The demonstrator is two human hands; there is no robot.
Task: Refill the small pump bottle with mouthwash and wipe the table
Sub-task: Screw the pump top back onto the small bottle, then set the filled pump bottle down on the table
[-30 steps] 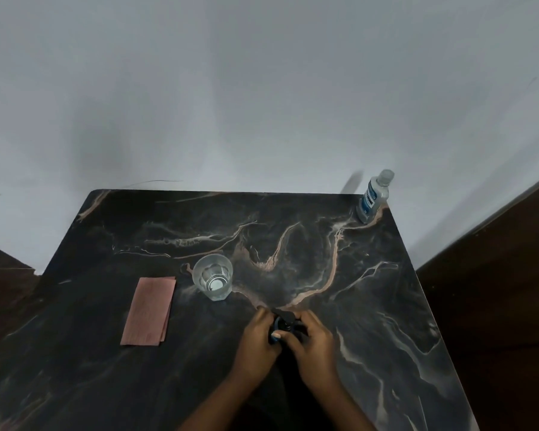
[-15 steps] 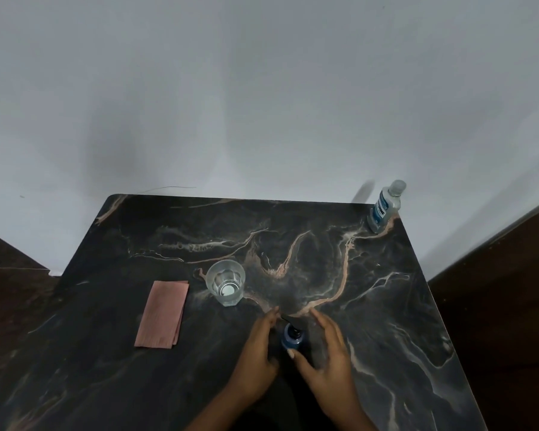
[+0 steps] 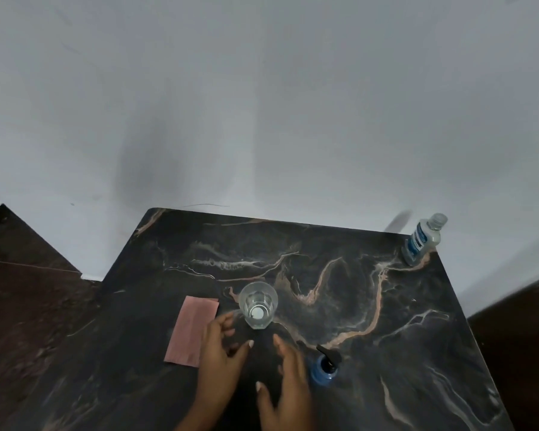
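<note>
Both grips, left hand (image 3: pixel 220 356) and right hand (image 3: pixel 288 387), open; light slippery pump bottle (image 3: pixel 323 368) at three o'clock, grasp its body

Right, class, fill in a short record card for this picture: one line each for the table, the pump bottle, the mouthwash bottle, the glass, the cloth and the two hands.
table: dark marbled top, set against a pale wall
pump bottle: small, blue, black pump on, upright, just right of the right hand
mouthwash bottle: clear, blue label, far right corner
glass: clear tumbler, mid-table
cloth: pink, folded flat, left of the glass
left hand: fingers relaxed, holding nothing, partly over the cloth
right hand: fingers spread, holding nothing
</note>
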